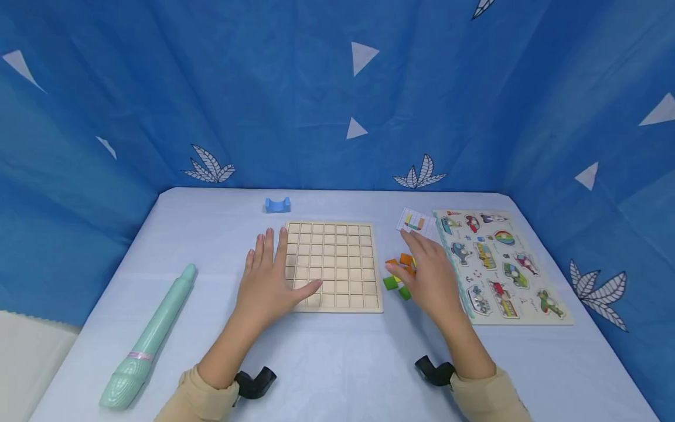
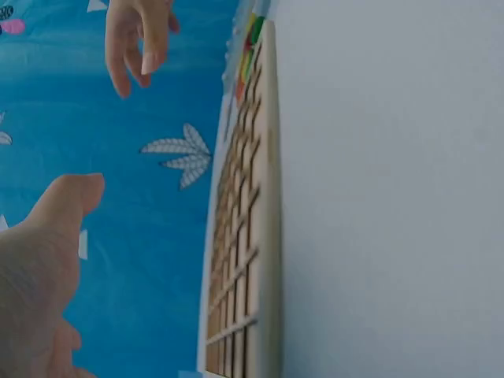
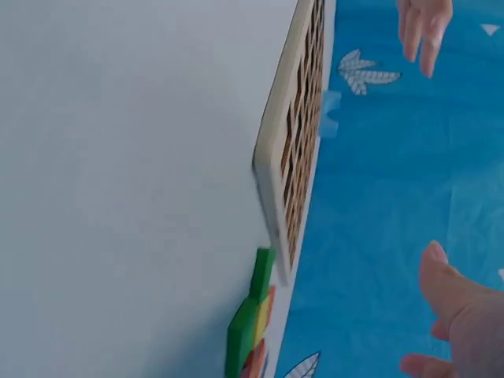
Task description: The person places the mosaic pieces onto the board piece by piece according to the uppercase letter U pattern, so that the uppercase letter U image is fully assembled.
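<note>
A wooden grid board (image 1: 329, 266) lies flat on the white table. Over its left edge my left hand (image 1: 268, 284) is spread, fingers pointing away and thumb stretched across the squares, holding nothing. To the right of the board my right hand (image 1: 429, 272) hovers with slightly bent fingers above a small pile of coloured blocks. An orange block (image 1: 405, 259) and a green block (image 1: 390, 283) show beside its thumb; other blocks are partly hidden under it. In the right wrist view a green block (image 3: 242, 335) stands near the board's corner, well apart from the fingers.
A pattern card (image 1: 413, 221) lies beyond my right hand. Right of it is a picture puzzle board (image 1: 506, 269) with vehicles. A blue notched block (image 1: 278, 206) sits behind the grid board. A mint-green microphone-shaped object (image 1: 150, 340) lies at left. Blue curtain (image 1: 295, 99) surrounds the table.
</note>
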### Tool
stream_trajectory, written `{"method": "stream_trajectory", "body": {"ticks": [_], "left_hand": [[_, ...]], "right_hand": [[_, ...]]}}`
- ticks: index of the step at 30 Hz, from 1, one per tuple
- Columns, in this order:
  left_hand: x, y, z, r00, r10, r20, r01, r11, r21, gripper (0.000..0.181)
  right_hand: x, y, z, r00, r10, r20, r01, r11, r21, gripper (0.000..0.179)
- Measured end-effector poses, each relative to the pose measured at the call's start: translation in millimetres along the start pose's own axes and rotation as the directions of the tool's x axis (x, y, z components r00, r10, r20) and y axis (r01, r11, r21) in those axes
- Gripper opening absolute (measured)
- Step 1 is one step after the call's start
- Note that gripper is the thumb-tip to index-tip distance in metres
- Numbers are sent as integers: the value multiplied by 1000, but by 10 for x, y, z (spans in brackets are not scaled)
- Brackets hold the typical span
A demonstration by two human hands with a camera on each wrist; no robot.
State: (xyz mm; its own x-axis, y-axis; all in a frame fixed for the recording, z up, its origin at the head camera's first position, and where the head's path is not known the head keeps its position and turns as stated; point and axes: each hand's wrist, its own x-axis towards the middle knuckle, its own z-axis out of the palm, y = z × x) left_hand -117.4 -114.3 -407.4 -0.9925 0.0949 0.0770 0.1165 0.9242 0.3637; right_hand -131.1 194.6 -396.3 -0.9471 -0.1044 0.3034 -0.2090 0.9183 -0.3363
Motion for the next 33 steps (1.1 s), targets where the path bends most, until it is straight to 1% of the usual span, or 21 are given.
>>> {"method": "stream_trajectory", "body": {"ticks": [3, 6, 8, 12, 15, 18, 22, 28, 33], "left_hand": [[15, -98, 68, 1000, 6, 21, -6, 1000, -15, 128], [19, -187, 136, 999, 12, 35, -11, 1000, -26, 130], [18, -230, 180, 999, 10, 52, -7, 998, -55, 132], [7, -290, 263, 995, -1, 95, 12, 993, -114, 135], [-4, -330, 322, 992, 2, 125, 14, 992, -127, 137], [-16, -359, 368, 990, 15, 142, 4, 991, -131, 138], [-23, -382, 428, 988, 32, 150, -15, 993, -115, 143], [-34, -412, 505, 991, 36, 131, -22, 994, -110, 147], [-37, -433, 554, 992, 58, 113, -47, 994, -96, 147]], "right_hand": [[38, 108, 21, 999, 39, 13, -39, 998, 48, 70], [82, 220, 38, 993, 89, 76, -94, 994, 57, 61], [111, 308, 52, 984, 119, 132, -127, 990, 54, 56], [163, 504, 81, 960, 149, 236, -161, 987, 29, 50], [198, 635, 105, 940, 158, 302, -172, 985, 20, 48], [227, 726, 128, 924, 158, 348, -182, 983, 36, 46], [241, 799, 152, 915, 153, 374, -192, 979, 69, 43], [250, 836, 175, 916, 149, 373, -193, 977, 85, 37], [259, 858, 181, 917, 156, 367, -208, 972, 108, 32]]}}
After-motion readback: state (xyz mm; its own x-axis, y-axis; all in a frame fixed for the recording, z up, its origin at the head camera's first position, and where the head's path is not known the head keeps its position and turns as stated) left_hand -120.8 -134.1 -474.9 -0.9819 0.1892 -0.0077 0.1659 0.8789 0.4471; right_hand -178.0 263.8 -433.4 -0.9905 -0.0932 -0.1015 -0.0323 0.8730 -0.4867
